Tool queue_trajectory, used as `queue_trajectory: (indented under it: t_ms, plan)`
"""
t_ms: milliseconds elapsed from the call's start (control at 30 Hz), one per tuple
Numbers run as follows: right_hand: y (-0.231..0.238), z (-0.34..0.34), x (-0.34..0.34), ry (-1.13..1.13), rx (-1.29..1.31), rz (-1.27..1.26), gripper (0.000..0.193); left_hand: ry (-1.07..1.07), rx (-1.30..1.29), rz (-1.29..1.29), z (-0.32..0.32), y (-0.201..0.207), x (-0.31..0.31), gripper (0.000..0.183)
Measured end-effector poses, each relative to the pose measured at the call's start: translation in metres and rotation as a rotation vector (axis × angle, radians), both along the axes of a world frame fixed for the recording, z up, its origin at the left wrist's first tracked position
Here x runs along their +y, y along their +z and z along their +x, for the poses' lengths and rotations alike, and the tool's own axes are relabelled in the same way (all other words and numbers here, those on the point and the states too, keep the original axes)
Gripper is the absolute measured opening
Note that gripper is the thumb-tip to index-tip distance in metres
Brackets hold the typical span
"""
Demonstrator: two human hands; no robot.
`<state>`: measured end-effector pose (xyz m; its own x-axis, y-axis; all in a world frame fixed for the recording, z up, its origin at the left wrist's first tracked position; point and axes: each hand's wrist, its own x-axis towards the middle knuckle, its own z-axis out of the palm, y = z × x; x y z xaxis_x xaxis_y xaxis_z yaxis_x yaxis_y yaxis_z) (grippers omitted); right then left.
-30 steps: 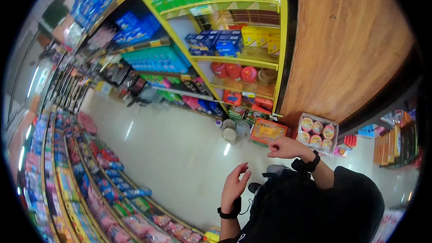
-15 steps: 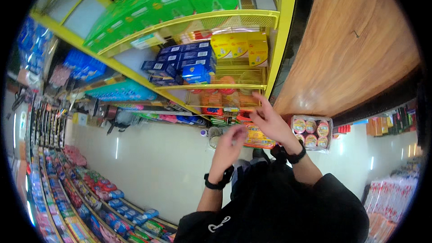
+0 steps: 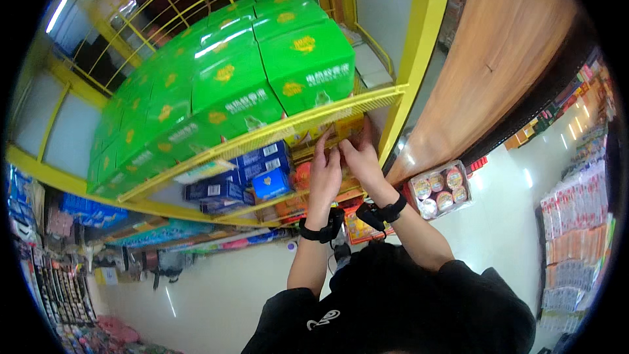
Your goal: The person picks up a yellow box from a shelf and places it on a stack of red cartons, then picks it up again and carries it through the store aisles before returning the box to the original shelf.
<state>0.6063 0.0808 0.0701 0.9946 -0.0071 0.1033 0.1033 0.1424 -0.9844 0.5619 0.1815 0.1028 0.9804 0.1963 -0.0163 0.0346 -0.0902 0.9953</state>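
Observation:
Both of my hands reach into the middle tier of the yellow shelf (image 3: 393,115), at a row of small yellow boxes (image 3: 350,126) under the upper ledge. My left hand (image 3: 324,174) has its fingers stretched up at the front of these boxes. Close beside it, my right hand (image 3: 362,163) stretches its fingers up at the row's right end. The thumbs come near each other. Whether the fingertips touch the boxes I cannot tell; the ledge and hands partly hide them. Left of my left hand lie dark blue boxes (image 3: 262,159) and a brighter blue box (image 3: 271,184).
Large shrink-wrapped green boxes (image 3: 229,85) fill the tier above. A wooden panel (image 3: 478,72) stands at the right. A carton of round tubs (image 3: 440,189) and red-yellow packs (image 3: 360,228) lie low down. Stacked packages (image 3: 576,256) line the far right.
My hands have moved up and forward, from in front of the lower shelf to the yellow boxes. The view has shifted, so the green boxes fill more of it.

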Motion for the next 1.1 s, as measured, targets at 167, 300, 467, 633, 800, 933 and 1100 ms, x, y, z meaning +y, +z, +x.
queue_trajectory:
  t_ms: [167,300,467,633,800,933,1100]
  plan:
    - [0.010,-0.007,0.009,-0.080,0.050,0.082,0.067,0.046,-0.058,0.303,0.018,-0.023,0.012,0.058]
    - [0.030,-0.055,0.003,-0.075,0.007,0.039,0.059,-0.018,-0.028,0.130,-0.032,0.013,0.013,0.057]
    - [0.064,-0.125,-0.037,0.072,-0.062,-0.208,0.059,0.016,-0.322,0.023,-0.103,0.020,0.005,0.069]
    - [0.058,-0.199,-0.092,-0.074,0.000,-0.102,0.061,-0.314,-0.163,0.169,-0.158,0.030,-0.016,0.069]
    - [0.064,-0.257,-0.163,-0.268,0.078,-0.125,0.056,-0.482,-0.107,0.174,-0.176,0.005,-0.074,0.055]
    - [0.068,-0.296,-0.213,-0.497,-0.019,-0.120,0.046,-0.545,-0.602,0.720,-0.184,-0.060,-0.118,0.077]
    - [0.069,-0.349,-0.321,-0.649,-0.158,-0.075,0.045,-0.690,-0.820,0.405,-0.219,0.024,-0.270,0.074]
